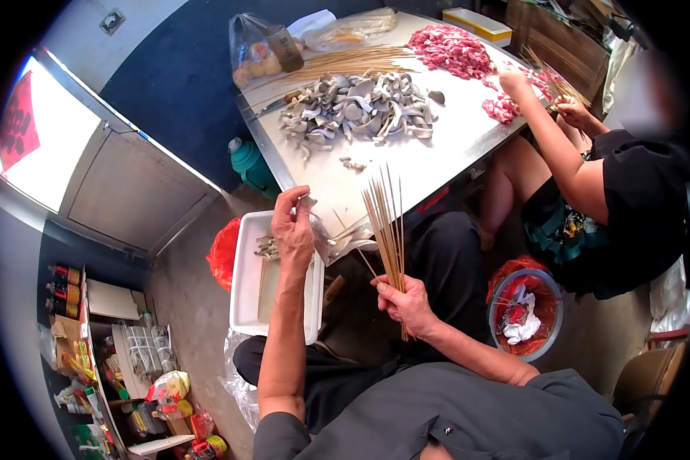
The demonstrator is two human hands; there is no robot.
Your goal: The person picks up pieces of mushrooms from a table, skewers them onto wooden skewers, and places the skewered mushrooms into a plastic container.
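My right hand (408, 307) is closed round a bundle of thin bamboo skewers (387, 238) whose tips point up toward the table. One skewer sticks out of the bundle to the left. My left hand (293, 226) is raised over the white plastic tub (314, 307), its fingers bent together in a pinch. A small greyish bit shows by its fingertips, too unclear to name. Inside the tub lie a few mushroom pieces (267, 247). Torn oyster mushrooms (360, 107) are heaped on the white table (456, 149), with a small piece (352, 164) nearer me.
Loose skewers (345, 60), a bag (257, 57) and a pile of raw cut meat (452, 50) lie across the table's far side. At right a co-worker (590, 176) handles meat and skewers. A lined bin (525, 314) stands below; a teal jug (251, 165) is beside the table.
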